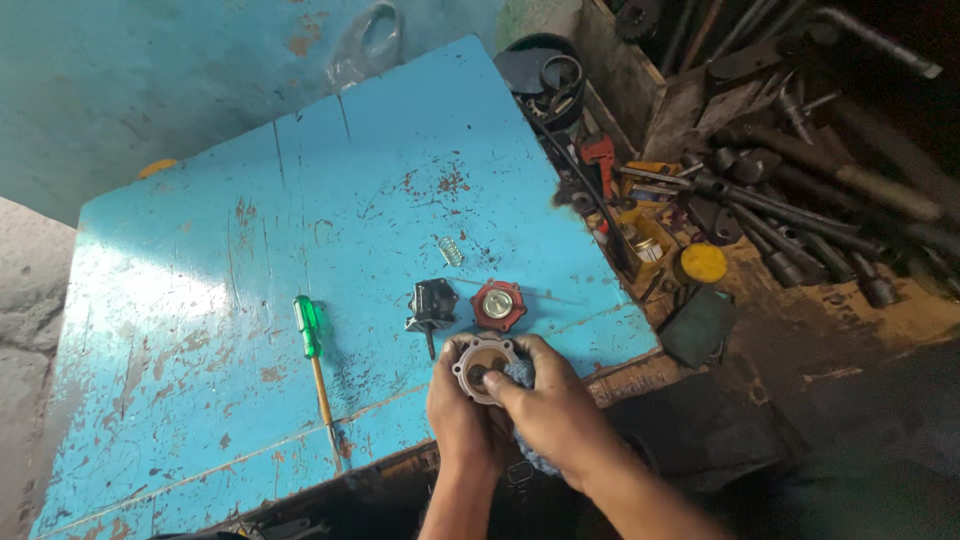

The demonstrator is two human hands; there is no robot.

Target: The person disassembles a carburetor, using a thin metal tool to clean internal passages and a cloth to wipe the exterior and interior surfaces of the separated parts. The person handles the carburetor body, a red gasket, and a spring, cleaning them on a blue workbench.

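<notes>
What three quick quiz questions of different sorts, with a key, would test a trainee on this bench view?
1. True or false: the left hand holds the round metal cover.
2. Which lies nearest the red diaphragm? A. green-handled screwdriver B. black bracket part C. yellow cap
3. Fill in: the right hand presses a blue ____ into the cover.

Key: 1 true; 2 B; 3 cloth.
</notes>
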